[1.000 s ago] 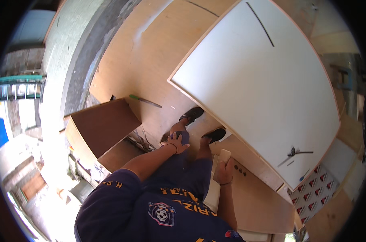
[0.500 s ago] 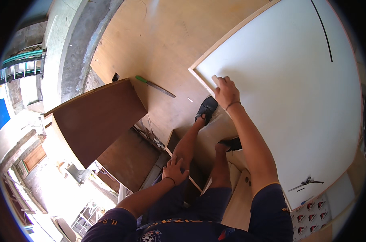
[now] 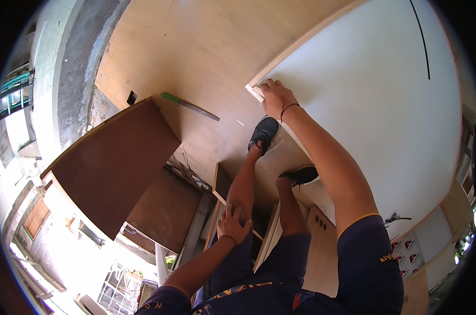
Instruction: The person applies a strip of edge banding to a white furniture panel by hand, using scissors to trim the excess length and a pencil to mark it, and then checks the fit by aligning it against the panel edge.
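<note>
My right hand (image 3: 278, 98) is closed on a small pale block (image 3: 257, 90), mostly hidden under the fingers. It presses the block against the wooden edge strip at the near-left corner of a large white panel (image 3: 364, 115). My left hand (image 3: 233, 226) rests on my left knee, its fingers spread and nothing in them. A file with a green handle (image 3: 190, 106) lies on the wooden board to the left of the panel.
A brown cabinet-like box (image 3: 112, 163) stands at the left. Under the panel sits a wooden frame, and a board with round holes (image 3: 322, 231) is beside my right leg. A black strip (image 3: 420, 39) and a dark tool (image 3: 397, 218) lie on the panel.
My right hand has slid the block up along the panel's edge strip toward the corner. My left hand stays on the knee while the whole view shifts slightly.
</note>
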Tool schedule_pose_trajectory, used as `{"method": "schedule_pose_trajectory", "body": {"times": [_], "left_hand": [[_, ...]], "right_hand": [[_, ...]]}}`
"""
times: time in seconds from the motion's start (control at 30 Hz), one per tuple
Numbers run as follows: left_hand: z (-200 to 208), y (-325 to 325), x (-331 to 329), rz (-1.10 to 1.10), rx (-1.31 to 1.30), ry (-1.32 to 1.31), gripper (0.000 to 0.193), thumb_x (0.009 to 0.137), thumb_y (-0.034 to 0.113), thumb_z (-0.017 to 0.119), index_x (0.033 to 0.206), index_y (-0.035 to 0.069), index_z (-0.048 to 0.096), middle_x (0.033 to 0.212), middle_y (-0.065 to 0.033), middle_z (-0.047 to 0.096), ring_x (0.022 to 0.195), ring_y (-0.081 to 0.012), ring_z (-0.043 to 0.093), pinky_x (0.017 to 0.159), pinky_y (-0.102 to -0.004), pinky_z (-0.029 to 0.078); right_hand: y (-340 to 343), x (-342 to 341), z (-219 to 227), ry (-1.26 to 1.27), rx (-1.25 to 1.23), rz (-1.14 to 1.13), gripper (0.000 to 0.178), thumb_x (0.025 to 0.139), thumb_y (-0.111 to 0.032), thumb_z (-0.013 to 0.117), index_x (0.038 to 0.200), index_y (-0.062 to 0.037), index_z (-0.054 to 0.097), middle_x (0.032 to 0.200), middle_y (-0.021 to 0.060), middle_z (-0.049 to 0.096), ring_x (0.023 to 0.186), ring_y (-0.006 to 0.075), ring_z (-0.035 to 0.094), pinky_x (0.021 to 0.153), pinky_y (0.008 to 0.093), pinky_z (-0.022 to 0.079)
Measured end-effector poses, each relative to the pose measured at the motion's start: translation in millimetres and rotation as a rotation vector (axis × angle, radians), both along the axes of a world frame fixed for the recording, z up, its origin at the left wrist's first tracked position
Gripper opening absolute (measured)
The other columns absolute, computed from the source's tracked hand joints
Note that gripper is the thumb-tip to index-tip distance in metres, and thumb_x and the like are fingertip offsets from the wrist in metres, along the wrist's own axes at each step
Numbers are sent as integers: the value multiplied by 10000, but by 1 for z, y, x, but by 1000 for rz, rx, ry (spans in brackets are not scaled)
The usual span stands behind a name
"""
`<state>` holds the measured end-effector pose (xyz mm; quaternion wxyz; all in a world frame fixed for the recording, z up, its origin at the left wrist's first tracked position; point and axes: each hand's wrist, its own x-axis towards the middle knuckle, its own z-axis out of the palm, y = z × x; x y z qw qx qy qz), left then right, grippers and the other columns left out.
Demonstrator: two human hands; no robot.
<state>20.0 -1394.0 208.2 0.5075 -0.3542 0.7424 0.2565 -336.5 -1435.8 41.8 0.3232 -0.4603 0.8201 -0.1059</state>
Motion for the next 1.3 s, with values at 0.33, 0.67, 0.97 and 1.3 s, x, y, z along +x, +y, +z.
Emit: {"method": "schedule_pose_trajectory", "body": {"times": [0.33,0.67,0.97,1.3], "left_hand": [[3,14,-15,-144,-22,-29,637,777,455,564,1306,129,427,1398,-144,301,1278,-332,330,985,-465,366],[-3,35,-16,-307,-73,-65,648,778,462,550,1315,125,417,1397,-149,321,1262,-328,353,971,-448,376],[-6,66,-20,-426,-163,-107,635,777,464,550,1304,131,433,1393,-169,324,1249,-338,369,986,-450,346],[10,108,-46,-439,-138,110,630,775,488,571,1275,119,469,1359,-153,389,1253,-316,377,1015,-444,308]], "right_hand": [[112,33,17,-87,116,-45,265,749,-69,520,1006,-21,563,1075,112,514,1018,282,502,794,367,514],[248,72,20,-147,184,-133,306,753,-55,540,1056,-20,514,1071,99,482,984,270,496,715,340,535],[396,112,36,-168,325,-172,259,825,-114,489,1074,-56,526,1107,89,488,1046,268,470,756,345,511],[510,143,50,-216,609,-223,332,835,-143,499,1157,-62,515,1210,107,460,1135,268,416,925,420,345]]}}
